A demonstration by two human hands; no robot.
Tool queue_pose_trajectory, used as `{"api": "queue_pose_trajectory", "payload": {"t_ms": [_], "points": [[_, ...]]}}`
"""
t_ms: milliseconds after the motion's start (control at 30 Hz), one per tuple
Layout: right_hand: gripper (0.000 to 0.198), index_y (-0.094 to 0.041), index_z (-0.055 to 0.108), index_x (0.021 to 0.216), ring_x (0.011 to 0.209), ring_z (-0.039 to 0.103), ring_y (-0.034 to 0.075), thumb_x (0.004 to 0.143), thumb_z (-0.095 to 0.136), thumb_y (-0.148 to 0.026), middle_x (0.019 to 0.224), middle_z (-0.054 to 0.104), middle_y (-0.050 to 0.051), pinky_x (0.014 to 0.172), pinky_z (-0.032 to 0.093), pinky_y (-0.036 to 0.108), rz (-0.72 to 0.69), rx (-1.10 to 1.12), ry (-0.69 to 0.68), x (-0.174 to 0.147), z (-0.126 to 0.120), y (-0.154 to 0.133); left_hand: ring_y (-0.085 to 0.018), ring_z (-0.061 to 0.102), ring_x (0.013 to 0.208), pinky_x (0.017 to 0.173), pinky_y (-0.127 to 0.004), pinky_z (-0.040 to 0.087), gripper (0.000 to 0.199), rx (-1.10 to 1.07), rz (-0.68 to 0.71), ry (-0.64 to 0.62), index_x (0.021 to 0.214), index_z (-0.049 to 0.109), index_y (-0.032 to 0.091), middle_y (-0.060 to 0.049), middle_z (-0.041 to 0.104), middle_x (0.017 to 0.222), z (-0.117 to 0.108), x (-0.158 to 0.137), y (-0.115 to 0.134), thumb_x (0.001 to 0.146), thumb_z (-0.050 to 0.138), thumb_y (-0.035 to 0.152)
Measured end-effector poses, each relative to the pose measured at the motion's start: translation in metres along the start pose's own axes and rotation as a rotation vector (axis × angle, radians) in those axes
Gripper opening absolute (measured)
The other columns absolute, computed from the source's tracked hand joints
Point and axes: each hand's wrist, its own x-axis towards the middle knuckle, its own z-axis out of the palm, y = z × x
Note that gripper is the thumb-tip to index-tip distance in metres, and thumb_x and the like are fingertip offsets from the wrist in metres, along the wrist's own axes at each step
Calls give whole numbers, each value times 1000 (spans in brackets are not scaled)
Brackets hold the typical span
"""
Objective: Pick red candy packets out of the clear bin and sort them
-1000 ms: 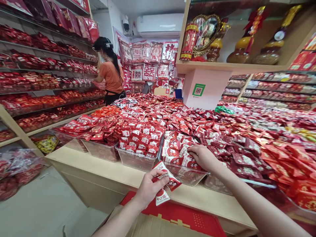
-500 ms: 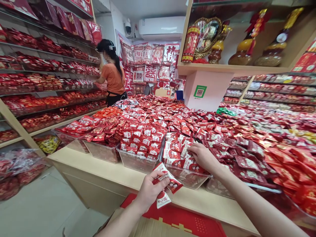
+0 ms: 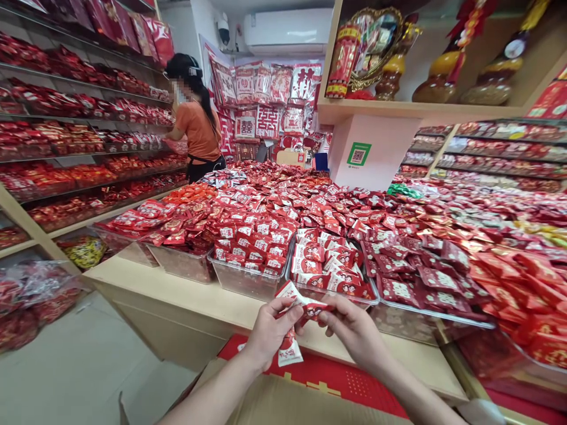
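Observation:
My left hand [image 3: 271,332] is closed around a few small red-and-white candy packets [image 3: 290,352], held in front of the counter's edge. My right hand [image 3: 348,326] has its fingers closed on the right end of one of those packets, close beside the left hand. Fingers hide part of the packets. Just beyond both hands, a clear plastic bin [image 3: 371,303] holds rows of matching packets. To its left stands another clear bin [image 3: 248,285] with red packets; to its right, one with dark red packets [image 3: 411,268].
A wooden counter [image 3: 177,289] carries many bins of red packets. Below my hands lies a cardboard box with a red panel [image 3: 341,389]. A person in an orange top [image 3: 201,133] stands at stocked shelves [image 3: 88,156] on the left. A display shelf [image 3: 416,111] overhangs at upper right.
My right hand has moved from the bin of red-and-white packets down and left to the packets in my left hand, and now grips one end there. The view has shifted slightly.

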Motion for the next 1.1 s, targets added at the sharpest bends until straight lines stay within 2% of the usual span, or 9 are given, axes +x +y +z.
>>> {"api": "queue_pose_trajectory", "payload": {"t_ms": [67,233,333,467,567,700,900,1000,1100], "points": [[21,-19,55,76,59,52,13,78,47,-38,67,56,2,52,45,25,56,65,13,6,-14,1,-7,51,48,44,-17,33,29,12,-6,11,81,56,13,-1,60,64,-1,0,-2,67,63,38],[28,-20,47,90,51,52,13,71,55,-39,57,50,-4,41,39,22,143,45,266,34,-68,12,-8,50,47,43,-17,30,30,90,-7,56,79,56,13,-1,56,52,-3,2,-2,70,60,41],[28,-20,44,94,45,49,11,72,53,-36,53,46,-6,38,33,20,203,-23,269,45,-89,16,-8,50,47,44,-17,30,31,130,0,51,79,57,12,-1,56,51,-3,3,-1,70,59,42],[24,-19,47,91,47,46,8,73,54,-33,55,46,-6,43,35,21,162,2,224,35,-78,6,-8,51,49,46,-18,31,35,126,7,-1,85,57,13,-2,58,56,-5,1,-2,70,58,45],[22,-19,47,93,51,47,9,75,52,-32,60,50,-4,46,39,22,142,53,15,12,-45,-4,-9,53,54,50,-18,33,42,125,12,-133,96,56,13,-3,60,64,-5,-2,-3,69,59,46],[19,-20,51,94,54,50,11,79,48,-31,62,53,-2,51,42,23,59,-92,-127,-7,-19,-6,-8,52,53,51,-19,37,36,145,-19,-147,80,58,10,-4,59,69,-2,-2,-4,71,57,44],[21,-16,61,87,80,53,20,80,45,-27,84,62,9,74,42,34,-106,-700,166,20,-62,7,-8,51,51,43,-16,31,36,157,-55,-25,78,57,11,-3,58,61,-1,2,-3,73,54,47],[23,-17,65,87,80,54,21,80,43,-21,85,65,8,76,41,34,-90,-880,75,34,-75,13,-8,52,52,47,-16,34,35,180,-29,-36,75,57,11,-4,58,61,-2,2,-2,72,54,46],[24,-19,66,86,80,56,19,79,44,-19,85,67,6,76,42,30,-98,-860,-29,41,-76,13,-8,52,52,46,-16,34,35,210,-15,-31,72,57,11,-4,57,60,-2,1,-3,73,54,46]]}}
